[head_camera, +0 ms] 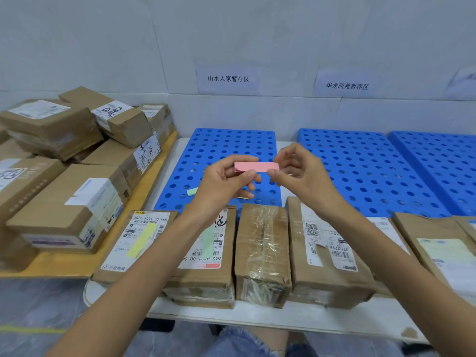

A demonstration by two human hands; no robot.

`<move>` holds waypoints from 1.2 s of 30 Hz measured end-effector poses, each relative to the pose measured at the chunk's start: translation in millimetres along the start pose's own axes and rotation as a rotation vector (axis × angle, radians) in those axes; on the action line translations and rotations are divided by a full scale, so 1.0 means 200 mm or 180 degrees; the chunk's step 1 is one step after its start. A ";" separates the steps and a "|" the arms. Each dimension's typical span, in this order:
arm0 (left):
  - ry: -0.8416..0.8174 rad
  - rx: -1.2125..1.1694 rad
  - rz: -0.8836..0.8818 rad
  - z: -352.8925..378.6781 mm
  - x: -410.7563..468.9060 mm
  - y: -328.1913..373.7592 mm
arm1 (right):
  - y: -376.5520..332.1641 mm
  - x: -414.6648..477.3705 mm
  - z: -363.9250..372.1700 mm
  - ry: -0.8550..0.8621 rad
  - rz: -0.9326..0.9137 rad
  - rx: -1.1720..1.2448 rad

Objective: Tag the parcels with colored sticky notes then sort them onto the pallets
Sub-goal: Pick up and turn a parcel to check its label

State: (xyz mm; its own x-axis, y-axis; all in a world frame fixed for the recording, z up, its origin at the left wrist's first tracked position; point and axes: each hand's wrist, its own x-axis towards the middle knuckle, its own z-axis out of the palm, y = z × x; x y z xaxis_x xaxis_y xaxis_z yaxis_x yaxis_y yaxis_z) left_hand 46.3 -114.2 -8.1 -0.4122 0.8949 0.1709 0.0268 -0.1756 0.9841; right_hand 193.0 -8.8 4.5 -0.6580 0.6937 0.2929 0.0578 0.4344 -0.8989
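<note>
- Left of frame: I see a stack of brown parcels heaped on a wooden board, labels facing all ways.
- Lower left of centre: a yellow-tagged parcel lies first in the front row on the white table, with a yellow note stuck on its label.
- Beside it, touching: a green-tagged parcel carries a green note and is partly hidden by my left forearm.
- Centre, above the row: a green pad rests on the near edge of the left pallet, blue and perforated, under a wall sign.
- Centre: my left hand pinches the left end of the pink notes, thumb in front and fingers curled behind.
- Centre: the pink notes are held level in the air over the left pallet, above the parcel row.
- Right of centre: my right hand pinches the other end of the strip between thumb and fingertips.
- Lower centre: a taped parcel bears no note, and neither does the QR parcel just beside it.
- Right: the middle pallet sits under a second sign, with the right pallet beside it.
- Lower right: an end parcel runs out of frame.
</note>
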 end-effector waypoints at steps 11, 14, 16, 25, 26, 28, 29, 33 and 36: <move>-0.0387 0.0057 -0.0130 0.02 -0.03 -0.02 | -0.04 0.06 -0.06 -0.0767 -0.0370 -0.0913; -0.0421 0.0074 -0.0143 0.02 -0.04 -0.02 | -0.04 0.05 -0.07 -0.0844 -0.0381 -0.0820; -0.0447 0.0097 -0.0144 0.02 -0.04 -0.02 | -0.04 0.05 -0.07 -0.0866 -0.0364 -0.0714; -0.0384 0.0365 -0.0018 0.02 -0.05 -0.02 | -0.04 0.03 -0.05 -0.0778 -0.0290 -0.0891; -0.0392 0.0430 0.0015 0.03 -0.05 -0.02 | -0.05 0.03 -0.04 -0.0730 -0.0342 -0.0878; -0.0435 0.0518 0.0056 0.04 -0.05 -0.01 | -0.06 0.03 -0.01 -0.0655 -0.0467 -0.0852; -0.0456 0.0541 0.0063 0.05 -0.05 -0.01 | -0.07 0.03 -0.01 -0.0624 -0.0518 -0.0865; -0.0527 0.0581 0.0068 0.05 -0.05 -0.01 | -0.07 0.03 -0.01 -0.0712 -0.0564 -0.0764; -0.0585 0.0624 0.0061 0.05 -0.06 -0.01 | -0.07 0.02 -0.02 -0.0822 -0.0532 -0.0548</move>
State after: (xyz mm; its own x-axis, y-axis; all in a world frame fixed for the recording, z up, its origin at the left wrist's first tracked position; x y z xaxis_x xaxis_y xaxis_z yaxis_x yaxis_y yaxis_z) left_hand 60.5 -120.4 -10.8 -0.2380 0.9548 0.1778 0.2161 -0.1264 0.9682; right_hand 192.8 -9.1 20.1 -0.8360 0.4461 0.3194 0.0445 0.6354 -0.7709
